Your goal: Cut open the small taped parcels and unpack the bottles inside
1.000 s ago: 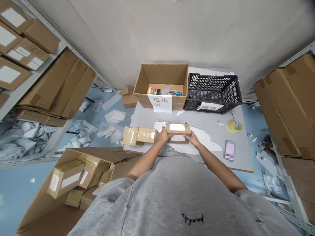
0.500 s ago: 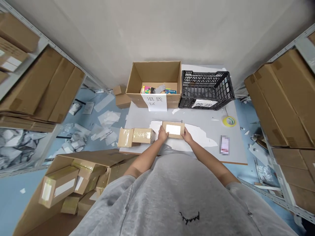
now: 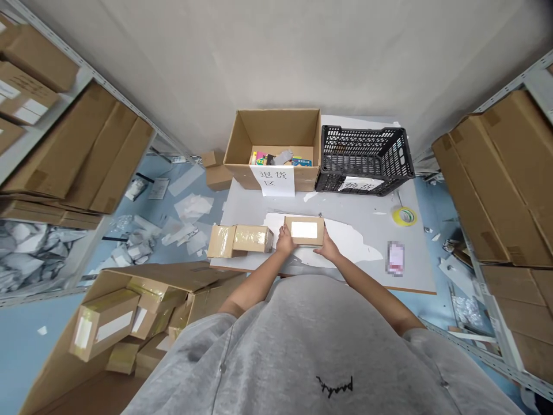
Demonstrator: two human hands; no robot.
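A small cardboard box (image 3: 307, 239) with a blank-looking white label (image 3: 303, 230) is between my two hands over the table. My left hand (image 3: 286, 240) grips its left end, fingers bent around the side. At its right end, my right hand (image 3: 327, 246) holds the edge with the thumb near the lower corner. Under the box lies a torn white sheet (image 3: 352, 239). Left of my left hand, two taped cardboard boxes (image 3: 253, 238) sit side by side at the table's edge.
A large open carton (image 3: 242, 176) with colourful items and a paper sign stands at the back, beside a black plastic crate (image 3: 365, 155). Yellow tape (image 3: 404, 216) and a pixelated phone-like item (image 3: 395, 259) lie right. A big carton of parcels (image 3: 99, 276) stands lower left; shelves flank both sides.
The small box has tilted so that more of its near side shows. My right hand has shifted slightly lower along its right end. The whole view has moved a little.
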